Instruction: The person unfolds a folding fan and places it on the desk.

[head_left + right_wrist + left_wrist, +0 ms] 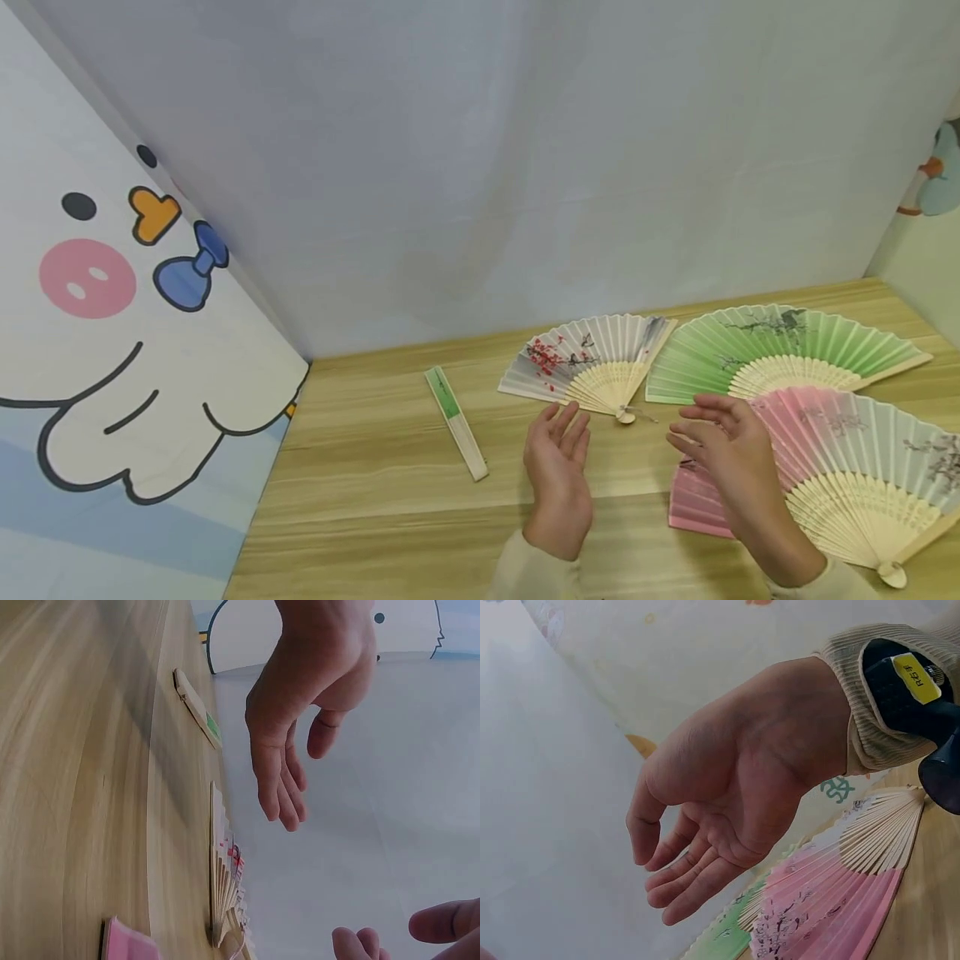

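Both bare hands hover over the table with nothing in them. My left hand [558,479] is raised, palm turned inward, fingers slightly bent, in front of a small open white-grey fan [611,379] with red blossoms. My right hand [731,471] is lifted above the left part of an open pink-and-white fan [832,425], its fingers loosely bent. Behind that lies an open green fan [772,333]. To the left rests a folded green fan [456,422]. The left wrist view catches the right hand [735,772] side-on; the right wrist view catches the left hand [307,697].
The wooden table [360,517] backs onto a pale grey-white cloth wall [480,167]. At the left stands a panel [90,358] printed with a cartoon figure. Another printed panel [930,242] borders the right side.
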